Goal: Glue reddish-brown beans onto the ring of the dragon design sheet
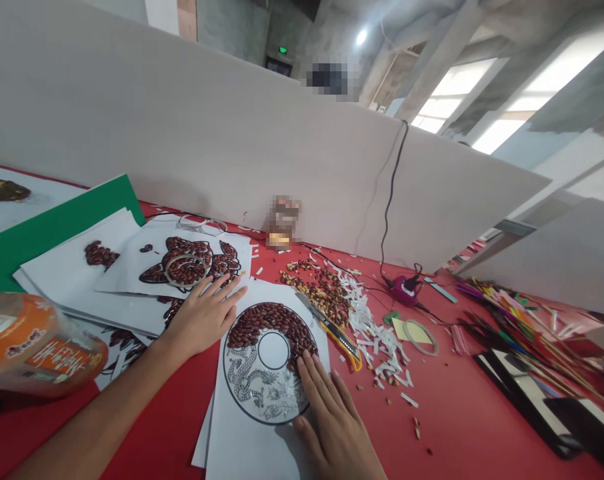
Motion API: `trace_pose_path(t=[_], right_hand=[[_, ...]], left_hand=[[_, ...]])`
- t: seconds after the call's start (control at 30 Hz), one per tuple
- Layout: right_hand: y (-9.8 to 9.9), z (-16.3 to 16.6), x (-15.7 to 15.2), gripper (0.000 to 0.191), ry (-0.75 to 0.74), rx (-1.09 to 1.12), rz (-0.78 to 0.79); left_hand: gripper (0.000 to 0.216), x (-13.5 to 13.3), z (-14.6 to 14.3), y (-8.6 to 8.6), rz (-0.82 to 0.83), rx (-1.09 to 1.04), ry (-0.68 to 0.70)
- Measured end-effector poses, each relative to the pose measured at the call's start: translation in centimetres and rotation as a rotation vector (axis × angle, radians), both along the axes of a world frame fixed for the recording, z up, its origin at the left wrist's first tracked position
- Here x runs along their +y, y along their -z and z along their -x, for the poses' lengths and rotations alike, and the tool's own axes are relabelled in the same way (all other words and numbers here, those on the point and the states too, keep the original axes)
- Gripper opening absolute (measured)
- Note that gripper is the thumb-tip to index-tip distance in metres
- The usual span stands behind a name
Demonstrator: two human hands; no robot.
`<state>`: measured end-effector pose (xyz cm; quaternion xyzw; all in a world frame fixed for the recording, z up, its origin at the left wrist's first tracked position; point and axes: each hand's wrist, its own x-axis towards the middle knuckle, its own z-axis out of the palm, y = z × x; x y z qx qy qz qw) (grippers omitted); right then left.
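A white sheet (232, 453) with a printed ring-shaped dragon drawing (255, 377) lies in front of me. Dark reddish-brown beans or seeds (272, 313) cover the upper part of the ring and run down its right side; the lower left shows bare line art. My right hand (332, 413) rests with outstretched fingers at the ring's right edge, fingertips touching the lowest beans there. My left hand (205, 317) lies open, fingers spread, over the border between this sheet and a second picture (187, 267) filled with similar beans. Neither hand shows anything held.
A yellow-and-black utility knife (332, 330) lies right of the sheet, beside loose seeds (317, 287) and white paper strips (377, 327). At left stand an orange-labelled jar (42, 347) and a green board (82, 213). A purple power adapter (405, 290), tape roll (421, 337) and coloured stems (527, 320) lie right.
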<state>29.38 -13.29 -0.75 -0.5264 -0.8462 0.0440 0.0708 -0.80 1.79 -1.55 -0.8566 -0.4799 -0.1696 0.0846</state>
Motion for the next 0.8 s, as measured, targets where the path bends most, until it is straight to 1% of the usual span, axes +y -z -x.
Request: trace_pose_path(t=[0.1,0.17,0.3,0.37,0.43,0.5,0.6,0.8], right_hand=[[-1.0,0.6,1.2,0.075,0.030,0.036,0.030],[-2.0,1.4,3.0,0.069,0.036,0.063,0.059],[-3.3,3.4,8.0,0.060,-0.092,0.099,0.104],[-3.4,4.3,10.1,0.060,-0.144,0.071,0.075],[-3.1,4.8,11.4,0.061,-0.180,0.029,0.038],[-2.6,5.1,11.8,0.062,-0.192,-0.002,0.022],[-2.2,5.1,11.7,0.062,-0.183,-0.016,0.027],[-2.3,5.2,11.5,0.060,-0.152,0.005,0.025]], left_hand=[[0.049,0.0,0.0,-0.2,-0.006,-0.006,0.007],[0.048,0.0,0.0,-0.3,-0.008,-0.009,0.006],[0.048,0.1,0.0,-0.1,-0.007,-0.022,0.009],[0.047,0.2,0.0,0.0,-0.010,-0.030,0.009],[0.047,0.2,0.0,0.0,-0.013,-0.032,0.000],[0.047,0.2,0.0,0.0,-0.007,-0.024,-0.005],[0.047,0.1,0.0,-0.2,0.009,-0.011,-0.008],[0.047,0.0,0.0,-0.2,-0.007,-0.031,-0.002]])
